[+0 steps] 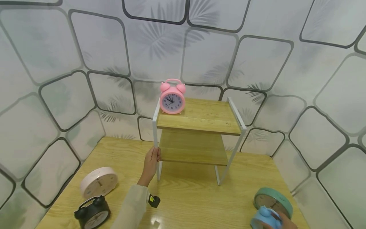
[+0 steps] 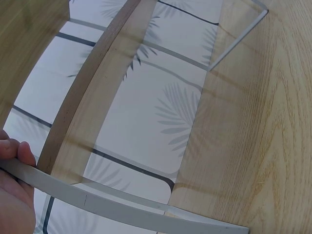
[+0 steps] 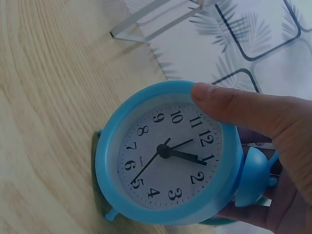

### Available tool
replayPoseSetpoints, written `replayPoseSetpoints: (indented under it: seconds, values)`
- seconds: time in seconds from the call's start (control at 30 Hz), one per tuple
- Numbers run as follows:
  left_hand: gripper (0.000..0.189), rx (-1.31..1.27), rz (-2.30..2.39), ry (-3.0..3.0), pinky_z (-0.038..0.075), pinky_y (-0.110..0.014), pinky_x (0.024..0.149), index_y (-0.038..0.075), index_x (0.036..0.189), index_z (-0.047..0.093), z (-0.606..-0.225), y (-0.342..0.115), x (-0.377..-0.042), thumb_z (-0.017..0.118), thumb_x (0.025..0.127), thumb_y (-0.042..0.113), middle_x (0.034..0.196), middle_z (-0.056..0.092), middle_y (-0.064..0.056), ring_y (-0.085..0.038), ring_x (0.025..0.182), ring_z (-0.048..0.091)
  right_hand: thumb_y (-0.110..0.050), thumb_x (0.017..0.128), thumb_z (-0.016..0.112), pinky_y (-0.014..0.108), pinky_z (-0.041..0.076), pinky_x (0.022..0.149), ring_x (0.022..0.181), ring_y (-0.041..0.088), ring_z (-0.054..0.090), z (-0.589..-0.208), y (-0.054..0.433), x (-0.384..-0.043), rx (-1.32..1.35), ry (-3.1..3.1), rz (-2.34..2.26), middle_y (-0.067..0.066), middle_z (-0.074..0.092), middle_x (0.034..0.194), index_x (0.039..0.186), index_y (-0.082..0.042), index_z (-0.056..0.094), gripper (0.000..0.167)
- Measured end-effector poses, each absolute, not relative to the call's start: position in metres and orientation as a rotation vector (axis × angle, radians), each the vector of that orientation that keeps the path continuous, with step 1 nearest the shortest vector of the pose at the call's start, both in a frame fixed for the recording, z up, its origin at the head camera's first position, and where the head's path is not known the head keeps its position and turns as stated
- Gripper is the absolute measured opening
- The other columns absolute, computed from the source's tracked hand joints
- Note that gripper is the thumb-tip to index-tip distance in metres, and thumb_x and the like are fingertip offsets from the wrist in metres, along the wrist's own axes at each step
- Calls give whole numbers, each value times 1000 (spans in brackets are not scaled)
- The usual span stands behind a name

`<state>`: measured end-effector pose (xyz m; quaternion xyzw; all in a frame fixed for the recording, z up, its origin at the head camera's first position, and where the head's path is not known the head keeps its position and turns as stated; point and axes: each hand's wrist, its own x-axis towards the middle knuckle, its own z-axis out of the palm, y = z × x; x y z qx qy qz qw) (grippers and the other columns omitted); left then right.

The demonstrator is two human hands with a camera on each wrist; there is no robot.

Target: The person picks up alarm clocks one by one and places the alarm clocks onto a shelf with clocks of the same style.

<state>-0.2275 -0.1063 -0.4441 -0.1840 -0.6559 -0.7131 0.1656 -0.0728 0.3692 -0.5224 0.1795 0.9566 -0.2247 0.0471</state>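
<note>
My left hand (image 1: 150, 162) grips the white metal side frame of a two-tier wooden shelf (image 1: 200, 114), with the fingers wrapped around the upright in the left wrist view. My right hand (image 3: 263, 122) holds a light blue twin-bell alarm clock (image 3: 165, 151), thumb on its front rim and fingers behind by the bells. In the head view this blue clock is low at the right, in front of a round green clock (image 1: 273, 200) that it partly hides. A pink twin-bell alarm clock (image 1: 172, 98) stands upright at the left of the shelf's top board.
At the left of the wooden table (image 1: 183, 197) are a round pale pink clock (image 1: 99, 182) and, nearer, a black twin-bell alarm clock (image 1: 92, 212). Patterned wall panels (image 1: 160, 47) enclose the back and both sides.
</note>
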Motion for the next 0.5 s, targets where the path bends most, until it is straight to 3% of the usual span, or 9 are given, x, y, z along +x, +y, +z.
replayPoseSetpoints:
  seconds: [0.23, 0.5]
  values:
    - [31, -517, -2024, -1875, 34, -16, 52, -12, 76, 36, -444, -106, -228, 25, 102, 1, 61, 30, -23, -3, 55, 34, -54, 64, 79, 45, 52, 77, 93, 37, 63, -513, 347, -82, 487, 2953, -750, 22, 66, 107, 118, 3, 58, 81]
    - [32, -542, -1989, -1878, 31, -36, 48, -13, 75, 36, -444, -105, -229, 25, 102, 0, 61, 30, -25, -9, 53, 33, -50, 66, 80, 46, 53, 77, 95, 39, 63, -508, 336, -86, 401, 3023, -745, 22, 66, 108, 119, 2, 58, 78]
